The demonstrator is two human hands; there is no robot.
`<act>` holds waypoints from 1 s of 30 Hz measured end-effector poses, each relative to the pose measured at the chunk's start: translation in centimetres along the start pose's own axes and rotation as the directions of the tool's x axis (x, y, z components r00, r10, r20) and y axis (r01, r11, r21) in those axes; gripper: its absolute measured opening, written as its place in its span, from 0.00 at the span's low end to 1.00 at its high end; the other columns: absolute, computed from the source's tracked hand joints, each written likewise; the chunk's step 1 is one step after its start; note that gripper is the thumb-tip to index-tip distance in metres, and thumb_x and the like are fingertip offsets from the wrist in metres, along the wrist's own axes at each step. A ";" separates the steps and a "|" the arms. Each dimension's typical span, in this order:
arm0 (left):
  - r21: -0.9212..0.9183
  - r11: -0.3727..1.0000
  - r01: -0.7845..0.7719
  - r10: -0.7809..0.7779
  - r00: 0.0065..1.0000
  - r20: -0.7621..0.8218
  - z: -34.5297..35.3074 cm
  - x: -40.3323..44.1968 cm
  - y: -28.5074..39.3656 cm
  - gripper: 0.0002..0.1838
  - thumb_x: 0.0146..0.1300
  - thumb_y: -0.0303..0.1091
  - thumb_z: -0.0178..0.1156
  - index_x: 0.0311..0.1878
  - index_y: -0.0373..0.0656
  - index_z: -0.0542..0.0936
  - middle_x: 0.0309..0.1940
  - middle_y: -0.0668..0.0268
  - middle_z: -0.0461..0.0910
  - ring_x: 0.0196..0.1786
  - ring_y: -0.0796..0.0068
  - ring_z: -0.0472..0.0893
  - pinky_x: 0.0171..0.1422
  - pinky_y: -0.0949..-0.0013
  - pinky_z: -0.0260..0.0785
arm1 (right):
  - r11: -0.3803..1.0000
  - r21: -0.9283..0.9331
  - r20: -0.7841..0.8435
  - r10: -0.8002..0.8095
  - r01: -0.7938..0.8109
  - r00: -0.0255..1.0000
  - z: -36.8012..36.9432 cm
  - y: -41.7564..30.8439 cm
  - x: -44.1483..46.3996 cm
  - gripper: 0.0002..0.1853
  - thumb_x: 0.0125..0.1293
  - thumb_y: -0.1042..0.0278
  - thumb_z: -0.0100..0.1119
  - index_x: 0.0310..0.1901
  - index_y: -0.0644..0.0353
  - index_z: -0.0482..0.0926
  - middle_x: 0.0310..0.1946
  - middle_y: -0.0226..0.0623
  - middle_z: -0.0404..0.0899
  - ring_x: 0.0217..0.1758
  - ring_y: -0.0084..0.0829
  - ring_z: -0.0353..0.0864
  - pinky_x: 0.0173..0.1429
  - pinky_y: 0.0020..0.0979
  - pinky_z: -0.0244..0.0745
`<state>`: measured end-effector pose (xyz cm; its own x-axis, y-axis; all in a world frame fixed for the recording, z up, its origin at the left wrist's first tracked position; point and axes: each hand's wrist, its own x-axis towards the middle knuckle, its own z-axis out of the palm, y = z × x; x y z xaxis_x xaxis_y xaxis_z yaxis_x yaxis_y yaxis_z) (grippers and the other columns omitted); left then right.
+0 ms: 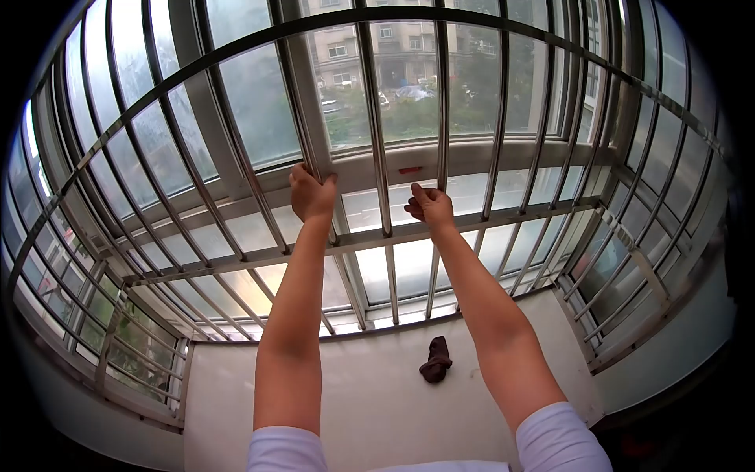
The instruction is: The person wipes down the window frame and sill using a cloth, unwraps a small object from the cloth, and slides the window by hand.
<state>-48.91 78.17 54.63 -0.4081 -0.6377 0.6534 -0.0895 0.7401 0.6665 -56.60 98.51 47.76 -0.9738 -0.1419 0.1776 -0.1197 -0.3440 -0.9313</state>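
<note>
Both my arms reach up to the metal window bars [380, 134]. My left hand [312, 193] is closed round an upright bar, close to the window frame [303, 94]. To its right, my right hand [429, 206] is at another upright bar, just above the horizontal rail [503, 215]. Its fingers are curled, and what they hold, if anything, is too small to make out. A small red mark [410, 170] shows on the frame above my right hand.
Bars and glass panes curve round on the left and right. Below the window, a dark brown crumpled item [436, 360] lies on or against a pale surface [370, 409]. Trees and a building [397, 59] show outside.
</note>
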 end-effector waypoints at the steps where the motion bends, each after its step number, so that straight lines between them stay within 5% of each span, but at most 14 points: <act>1: -0.002 1.000 -0.003 0.003 1.000 0.009 0.0 -0.3 0.3 0.25 0.47 0.39 0.71 0.44 0.44 0.71 0.44 0.60 0.75 0.43 0.52 0.79 0.46 0.55 0.73 | 1.000 -0.022 0.026 -0.002 0.002 1.000 -0.7 0.0 -0.9 0.21 0.59 0.52 0.68 0.36 0.66 0.78 0.29 0.35 0.80 0.30 0.28 0.85 0.33 0.26 0.77; 5: 0.037 0.999 0.031 -0.029 0.999 -0.036 -0.2 -1.0 0.6 0.25 0.46 0.40 0.72 0.45 0.43 0.72 0.42 0.59 0.76 0.45 0.53 0.79 0.48 0.56 0.72 | 0.995 -0.097 0.229 0.022 0.001 0.973 -4.8 1.8 -3.5 0.16 0.62 0.58 0.65 0.38 0.65 0.78 0.30 0.36 0.80 0.30 0.28 0.84 0.36 0.27 0.81; 11: 0.023 0.999 -0.033 0.035 0.995 -0.091 1.2 -0.3 -0.5 0.23 0.43 0.38 0.73 0.41 0.40 0.75 0.41 0.57 0.76 0.45 0.52 0.78 0.50 0.57 0.70 | 0.969 -0.189 0.203 -0.122 0.162 0.972 -4.7 0.6 -2.8 0.14 0.67 0.65 0.55 0.45 0.70 0.78 0.28 0.40 0.81 0.25 0.28 0.83 0.32 0.26 0.81; 17: -0.023 0.999 -0.044 0.042 0.995 -0.086 0.9 -0.1 -0.6 0.25 0.39 0.37 0.75 0.41 0.40 0.76 0.41 0.59 0.77 0.45 0.54 0.78 0.50 0.57 0.71 | 0.999 -0.052 0.079 0.018 -0.014 0.997 2.3 -2.2 0.7 0.16 0.71 0.62 0.47 0.49 0.68 0.73 0.33 0.44 0.80 0.26 0.35 0.85 0.27 0.28 0.80; 19: -0.022 0.999 0.044 -0.045 0.998 -0.053 0.7 -0.2 -0.2 0.26 0.38 0.37 0.75 0.42 0.41 0.76 0.41 0.59 0.77 0.45 0.55 0.78 0.50 0.57 0.71 | 0.998 -0.057 0.042 0.022 -0.019 0.999 3.3 -2.8 1.4 0.15 0.73 0.60 0.46 0.46 0.64 0.75 0.33 0.40 0.78 0.31 0.33 0.85 0.35 0.31 0.82; 26: -0.033 0.997 0.076 -0.079 0.992 -0.099 0.9 -0.3 0.3 0.24 0.41 0.37 0.74 0.41 0.43 0.75 0.42 0.61 0.77 0.44 0.55 0.79 0.48 0.57 0.71 | 0.963 0.251 -0.016 0.106 -0.099 0.994 3.9 -2.4 3.2 0.10 0.64 0.62 0.60 0.39 0.60 0.80 0.32 0.34 0.80 0.27 0.27 0.82 0.36 0.29 0.82; 30: 0.015 0.998 0.058 -0.055 0.990 -0.131 0.7 -0.2 0.1 0.23 0.43 0.38 0.74 0.41 0.43 0.75 0.43 0.61 0.77 0.47 0.56 0.79 0.48 0.56 0.71 | 0.970 0.236 -0.048 0.071 -0.057 0.996 4.2 -1.9 3.8 0.12 0.60 0.62 0.64 0.36 0.64 0.80 0.28 0.38 0.80 0.26 0.31 0.83 0.31 0.28 0.82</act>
